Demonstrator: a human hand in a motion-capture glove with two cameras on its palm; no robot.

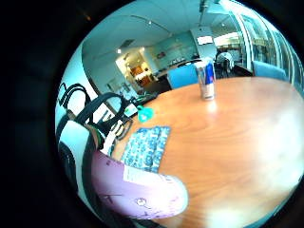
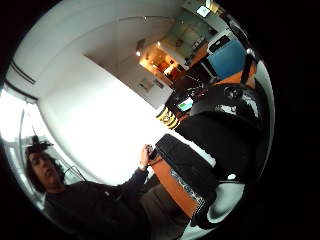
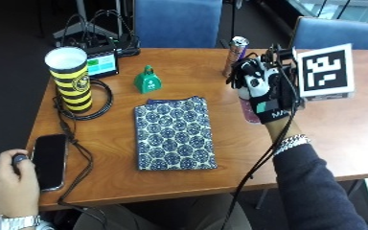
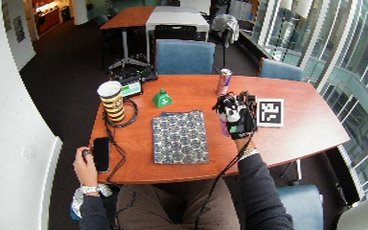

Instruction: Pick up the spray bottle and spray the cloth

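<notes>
A blue-and-white patterned cloth (image 3: 174,132) lies flat in the middle of the wooden table (image 3: 337,139). To its right, my gloved right hand (image 3: 266,93) stands upright with its fingers curled round a pink spray bottle (image 3: 248,114). Only the bottle's lower body shows under the fingers. The little finger side palm view has the pink bottle (image 1: 137,190) close to the palm, with the cloth (image 1: 147,147) just beyond it. I cannot tell whether the bottle's base touches the table. In the wide outside view, the hand (image 4: 238,117) is level with the cloth's (image 4: 179,136) upper right corner.
A drink can (image 3: 236,55) stands just behind my hand. A green bell (image 3: 147,80) sits beyond the cloth. At the left are a yellow-and-black striped cup (image 3: 70,79), a small screen device (image 3: 102,63), cables and a phone (image 3: 49,160). The bare left hand (image 3: 10,184) rests beside the phone.
</notes>
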